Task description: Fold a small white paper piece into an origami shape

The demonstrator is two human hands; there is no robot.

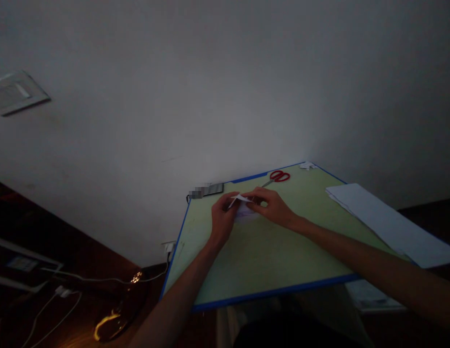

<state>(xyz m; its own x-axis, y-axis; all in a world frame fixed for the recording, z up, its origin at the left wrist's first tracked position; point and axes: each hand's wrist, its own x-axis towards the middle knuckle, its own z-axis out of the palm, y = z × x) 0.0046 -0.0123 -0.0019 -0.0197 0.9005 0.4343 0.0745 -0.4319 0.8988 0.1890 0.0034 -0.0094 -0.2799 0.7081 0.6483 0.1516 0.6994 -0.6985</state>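
Observation:
A small piece of folded white paper (242,208) is held between my two hands above the green tabletop (283,256). My left hand (224,212) pinches its left side, and my right hand (270,205) grips its right side with the fingers bent. The paper's upper edge stands up in a pointed fold. Just beyond my right hand lie red-handled scissors (280,176), their blades pointing toward the hands and partly hidden. The fingertips are dim and partly covered by the paper.
White paper sheets (387,222) overhang the table's right edge. Paper scraps (307,166) lie in the far corner. A dark flat device (213,189), partly blurred out, rests at the far left corner. A wall stands behind; cables (112,279) run at the lower left.

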